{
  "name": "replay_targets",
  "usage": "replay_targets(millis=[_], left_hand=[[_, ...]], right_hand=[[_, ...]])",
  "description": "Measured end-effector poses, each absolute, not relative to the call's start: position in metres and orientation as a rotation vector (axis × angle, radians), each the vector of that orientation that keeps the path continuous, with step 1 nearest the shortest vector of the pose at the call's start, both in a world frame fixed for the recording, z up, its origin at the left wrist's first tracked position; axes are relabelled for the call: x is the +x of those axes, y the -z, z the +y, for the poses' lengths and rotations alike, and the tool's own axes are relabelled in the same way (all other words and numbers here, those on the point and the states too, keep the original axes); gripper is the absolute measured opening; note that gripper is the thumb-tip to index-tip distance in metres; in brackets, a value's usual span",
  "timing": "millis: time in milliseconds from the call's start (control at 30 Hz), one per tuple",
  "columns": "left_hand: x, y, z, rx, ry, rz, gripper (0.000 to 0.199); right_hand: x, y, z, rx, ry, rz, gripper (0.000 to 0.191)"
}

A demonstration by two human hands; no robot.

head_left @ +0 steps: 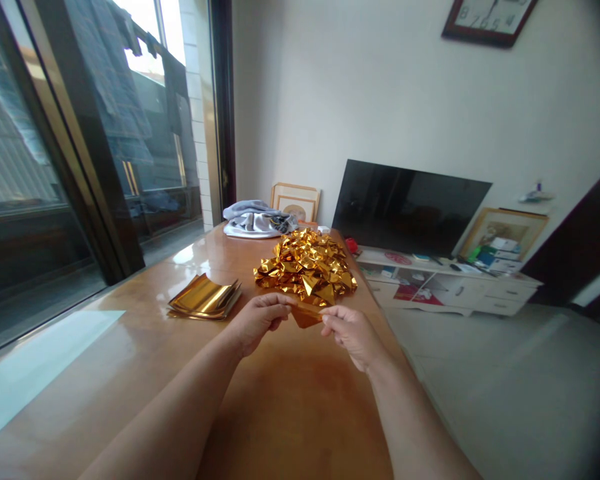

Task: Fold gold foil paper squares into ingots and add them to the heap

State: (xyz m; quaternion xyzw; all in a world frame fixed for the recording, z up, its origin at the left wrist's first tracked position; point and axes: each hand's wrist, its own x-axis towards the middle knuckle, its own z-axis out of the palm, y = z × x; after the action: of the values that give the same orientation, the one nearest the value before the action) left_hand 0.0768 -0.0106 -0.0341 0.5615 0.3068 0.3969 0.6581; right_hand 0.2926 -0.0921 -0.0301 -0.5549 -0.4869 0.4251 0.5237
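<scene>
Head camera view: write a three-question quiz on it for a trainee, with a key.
1. True or false: only the left hand holds the folded gold piece.
2. Which lies farther left on the table: the flat gold stack or the gold heap?
3. What hangs on the wall, above the television?
A. Mirror
B. Clock
C. Lamp

Key:
1. False; the right hand holds it too.
2. The flat gold stack.
3. B.

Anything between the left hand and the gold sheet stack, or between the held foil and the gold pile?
Nothing visible. Tabletop shows between the left hand and gold sheet stack; the held foil, pinched in both hands, is in front of the gold pile.
</scene>
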Motion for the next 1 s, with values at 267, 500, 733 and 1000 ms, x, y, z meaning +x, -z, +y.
replay_targets(millis=[267,500,733,1000], left_hand=[[0.084,0.032,-0.019,1.075,-0.873,0.706,0.026],[0.092,0.039,-0.02,1.183,-0.965,0.725,0.025],[0.099,0.046,-0.021,1.177,-1.03,0.789,0.022],[0.106,0.049,-0.023,1.25,-1.164,0.885,0.015]], right_hand=[[0.286,0.037,-0.088,-1.229,-1.068,-1.04,0.027],[0.282,0.038,-0.087,-1.184,-1.008,-1.077,0.029],[0.279,0.057,-0.078,-1.234,-0.843,-1.175,0.04],[0.27,0.06,-0.078,-1.301,-0.664,-1.236,0.034]])
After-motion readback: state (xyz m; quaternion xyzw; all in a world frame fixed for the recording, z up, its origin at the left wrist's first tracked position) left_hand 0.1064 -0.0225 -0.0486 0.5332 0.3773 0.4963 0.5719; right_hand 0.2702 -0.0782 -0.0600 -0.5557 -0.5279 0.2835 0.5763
